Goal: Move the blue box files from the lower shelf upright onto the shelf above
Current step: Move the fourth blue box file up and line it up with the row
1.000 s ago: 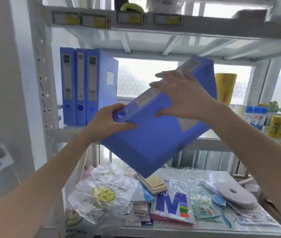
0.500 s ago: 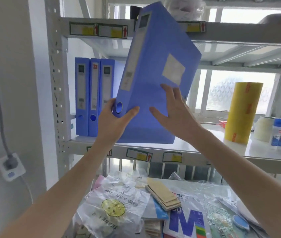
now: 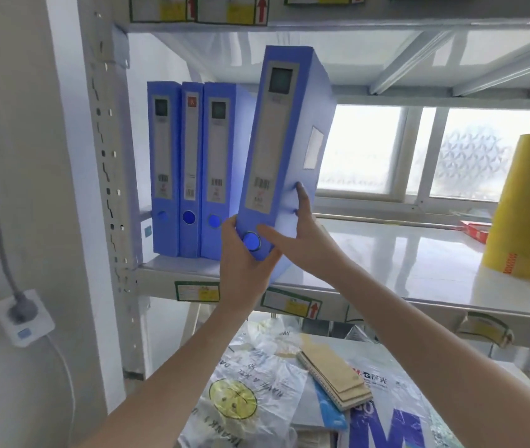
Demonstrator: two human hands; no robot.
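Note:
Three blue box files stand upright side by side at the left end of the upper shelf. A fourth blue box file is nearly upright just right of them, leaning slightly right, its lower end over the shelf's front edge. My left hand grips its bottom spine end around the finger hole. My right hand presses flat on its right face with the thumb across the spine.
A tall yellow film roll stands at the shelf's right, a red box behind it. The lower shelf holds plastic bags, notebooks and printed packs. A wall socket with a cable sits left of the rack post.
The held file has swung from strongly tilted to nearly upright and moved in under the top shelf, next to the three standing files. Both hands stayed on it.

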